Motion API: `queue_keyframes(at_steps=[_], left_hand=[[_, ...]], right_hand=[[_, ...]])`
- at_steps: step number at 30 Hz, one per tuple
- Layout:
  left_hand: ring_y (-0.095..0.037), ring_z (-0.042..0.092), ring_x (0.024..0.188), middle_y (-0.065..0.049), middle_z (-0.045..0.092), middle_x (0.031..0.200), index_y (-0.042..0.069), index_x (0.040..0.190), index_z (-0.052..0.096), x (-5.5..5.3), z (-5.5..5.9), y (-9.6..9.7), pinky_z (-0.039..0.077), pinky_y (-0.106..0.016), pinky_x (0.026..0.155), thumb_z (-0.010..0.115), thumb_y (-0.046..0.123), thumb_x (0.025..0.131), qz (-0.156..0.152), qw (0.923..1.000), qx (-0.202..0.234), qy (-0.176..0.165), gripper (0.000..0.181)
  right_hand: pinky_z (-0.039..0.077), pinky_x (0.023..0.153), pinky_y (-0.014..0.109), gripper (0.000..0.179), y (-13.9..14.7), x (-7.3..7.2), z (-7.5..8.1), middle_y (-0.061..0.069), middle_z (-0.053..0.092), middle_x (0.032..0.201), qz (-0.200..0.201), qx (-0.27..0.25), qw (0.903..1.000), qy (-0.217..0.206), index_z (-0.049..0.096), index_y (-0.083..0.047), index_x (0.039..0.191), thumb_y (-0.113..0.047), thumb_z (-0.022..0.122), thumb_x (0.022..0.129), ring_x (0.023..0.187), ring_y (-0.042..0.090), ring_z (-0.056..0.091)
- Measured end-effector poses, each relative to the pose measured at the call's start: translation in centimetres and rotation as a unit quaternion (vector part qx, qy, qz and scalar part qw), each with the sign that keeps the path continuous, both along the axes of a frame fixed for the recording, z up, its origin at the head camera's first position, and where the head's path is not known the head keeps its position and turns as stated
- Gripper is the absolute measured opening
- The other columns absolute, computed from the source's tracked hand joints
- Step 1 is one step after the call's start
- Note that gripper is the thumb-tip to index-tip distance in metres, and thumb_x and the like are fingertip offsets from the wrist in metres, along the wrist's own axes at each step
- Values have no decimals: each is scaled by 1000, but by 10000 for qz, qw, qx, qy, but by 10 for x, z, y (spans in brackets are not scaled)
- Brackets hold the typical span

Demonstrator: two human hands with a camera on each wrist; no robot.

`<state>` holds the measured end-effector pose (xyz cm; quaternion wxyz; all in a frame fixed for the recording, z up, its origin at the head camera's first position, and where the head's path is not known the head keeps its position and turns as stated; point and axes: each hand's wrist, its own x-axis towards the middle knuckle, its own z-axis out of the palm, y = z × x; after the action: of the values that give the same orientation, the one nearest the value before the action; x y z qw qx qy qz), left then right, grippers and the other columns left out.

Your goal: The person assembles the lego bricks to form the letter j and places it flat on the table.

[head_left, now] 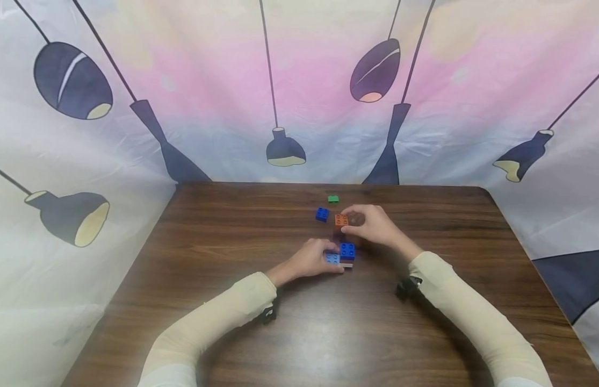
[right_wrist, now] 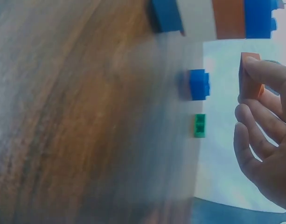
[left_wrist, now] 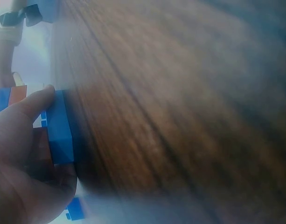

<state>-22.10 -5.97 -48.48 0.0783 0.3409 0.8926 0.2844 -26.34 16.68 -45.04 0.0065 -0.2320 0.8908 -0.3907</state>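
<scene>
My left hand [head_left: 311,259] grips the light blue brick [left_wrist: 61,133] at the base of a small stack, thumb on one side and fingers on the other. Above that base come a white brick [right_wrist: 196,18], an orange-brown brick [right_wrist: 229,18] and a dark blue brick [head_left: 347,250] on top, set toward the right end of the base. Behind the stack, my right hand [head_left: 374,224] pinches an orange brick [right_wrist: 249,79] between thumb and fingers, held up off the table with its studs [head_left: 341,220] facing up. The other right fingers are loosely bent.
A loose blue brick [head_left: 322,214] lies on the wooden table [head_left: 231,226] behind the stack, left of the orange brick. Farther back is a small green brick [head_left: 333,199]. A printed cloth [head_left: 222,97] hangs behind the table's far edge.
</scene>
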Motion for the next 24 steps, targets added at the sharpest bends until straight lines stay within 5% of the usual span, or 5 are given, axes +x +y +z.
queue_keyframes(at_steps=[11, 24], left_hand=[[-12, 66, 93, -6, 74, 110, 6, 116, 75, 1, 2, 1, 51, -22, 77, 86, 37, 83, -26, 10000, -19, 71, 46], [-13, 67, 97, -5, 74, 112, 7, 116, 74, 2, 3, 0, 53, -24, 81, 85, 38, 83, 9, 10000, -57, -6, 47]], right_hand=[[57, 84, 43, 35, -1, 16, 18, -1, 74, 103, 123, 97, 9995, 261, 71, -14, 118, -29, 83, 88, 95, 17, 70], [55, 89, 46, 39, 0, 42, 30, 0, 74, 113, 137, 131, 9987, 470, 70, -16, 121, -32, 82, 89, 107, 19, 68]])
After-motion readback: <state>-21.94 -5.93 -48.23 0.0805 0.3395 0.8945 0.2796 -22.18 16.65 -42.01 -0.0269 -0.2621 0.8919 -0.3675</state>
